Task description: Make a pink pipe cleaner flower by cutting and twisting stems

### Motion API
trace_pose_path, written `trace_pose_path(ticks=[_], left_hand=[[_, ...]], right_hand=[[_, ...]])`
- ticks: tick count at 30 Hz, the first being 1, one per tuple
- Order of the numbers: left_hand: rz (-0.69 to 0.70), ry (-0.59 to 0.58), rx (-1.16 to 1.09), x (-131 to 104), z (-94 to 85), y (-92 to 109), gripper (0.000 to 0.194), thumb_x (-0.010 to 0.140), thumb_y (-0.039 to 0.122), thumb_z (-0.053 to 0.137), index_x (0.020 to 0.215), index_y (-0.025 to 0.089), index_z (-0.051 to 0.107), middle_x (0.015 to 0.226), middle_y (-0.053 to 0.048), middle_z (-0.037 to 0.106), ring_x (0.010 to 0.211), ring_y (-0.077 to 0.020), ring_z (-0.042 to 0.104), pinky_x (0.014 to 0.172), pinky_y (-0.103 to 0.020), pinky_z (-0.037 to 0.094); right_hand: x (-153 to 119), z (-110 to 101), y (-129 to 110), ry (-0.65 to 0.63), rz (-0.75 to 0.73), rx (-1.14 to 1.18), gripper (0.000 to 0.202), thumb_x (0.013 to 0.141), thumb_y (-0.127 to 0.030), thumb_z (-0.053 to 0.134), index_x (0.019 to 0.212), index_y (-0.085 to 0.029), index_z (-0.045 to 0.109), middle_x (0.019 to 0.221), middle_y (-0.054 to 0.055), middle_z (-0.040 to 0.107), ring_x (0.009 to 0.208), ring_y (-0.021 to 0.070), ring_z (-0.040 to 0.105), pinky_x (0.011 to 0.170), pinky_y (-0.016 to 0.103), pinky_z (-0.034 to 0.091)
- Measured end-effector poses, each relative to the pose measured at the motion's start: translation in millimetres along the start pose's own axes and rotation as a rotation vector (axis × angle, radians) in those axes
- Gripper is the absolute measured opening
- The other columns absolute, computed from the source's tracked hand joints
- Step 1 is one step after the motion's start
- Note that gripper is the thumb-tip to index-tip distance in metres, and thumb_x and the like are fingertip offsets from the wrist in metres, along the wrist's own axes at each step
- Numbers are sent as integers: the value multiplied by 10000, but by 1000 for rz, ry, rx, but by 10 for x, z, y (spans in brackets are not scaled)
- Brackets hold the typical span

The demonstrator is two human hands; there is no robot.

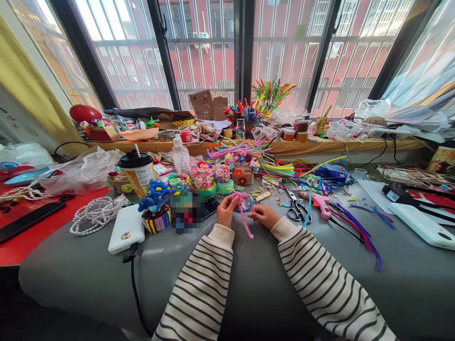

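My left hand [226, 212] pinches a pink pipe cleaner [245, 223] whose top is bent into a small looped, flower-like shape. One straight end of it hangs down over the grey table. Just to the right, my right hand [266, 216] has its thumb and fingers pressed together; what lies between them, if anything, is too small to make out. A blue ring-like piece shows behind the pink loops. Black-handled scissors [297, 208] lie to the right of my right hand, with a pink glue gun [323, 206] beyond them.
Pipe-cleaner flower pots [203, 180] stand behind my left hand. A white power bank [127, 229], a lidded cup [138, 173] and a bead string [95, 215] are at left. Loose purple pipe cleaners [359, 229] and a white device [423, 225] lie at right.
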State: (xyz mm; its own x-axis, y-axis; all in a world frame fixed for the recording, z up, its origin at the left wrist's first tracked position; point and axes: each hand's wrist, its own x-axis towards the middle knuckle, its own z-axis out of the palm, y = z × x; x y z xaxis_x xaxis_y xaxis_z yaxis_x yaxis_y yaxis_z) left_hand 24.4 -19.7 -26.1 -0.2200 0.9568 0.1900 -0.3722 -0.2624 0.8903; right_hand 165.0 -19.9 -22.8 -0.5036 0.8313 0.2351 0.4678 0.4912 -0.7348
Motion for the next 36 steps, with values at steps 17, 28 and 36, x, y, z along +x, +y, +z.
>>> trace_pose_path(ticks=[17,28,36], left_hand=[[37,-10,-31,11,5,-10,307,492,251,615,735,148,457,595,31,542,543,-64,519,545,-195,389],[50,5,-46,21,-6,-23,292,498,223,617,728,148,454,594,37,528,533,-51,501,497,-161,358],[-16,-54,4,-20,15,31,183,508,207,613,630,119,509,556,36,520,503,-32,469,489,-145,350]], right_hand=[[-54,-149,-21,-174,3,49,407,667,-504,351,469,-151,383,471,-32,411,434,59,337,420,190,247],[-19,-128,42,-75,-20,47,396,638,-495,399,441,-155,353,435,-40,371,429,59,318,428,190,251],[-72,-221,-19,-86,-34,31,430,656,-531,329,451,-157,382,446,-27,381,431,69,330,420,199,240]])
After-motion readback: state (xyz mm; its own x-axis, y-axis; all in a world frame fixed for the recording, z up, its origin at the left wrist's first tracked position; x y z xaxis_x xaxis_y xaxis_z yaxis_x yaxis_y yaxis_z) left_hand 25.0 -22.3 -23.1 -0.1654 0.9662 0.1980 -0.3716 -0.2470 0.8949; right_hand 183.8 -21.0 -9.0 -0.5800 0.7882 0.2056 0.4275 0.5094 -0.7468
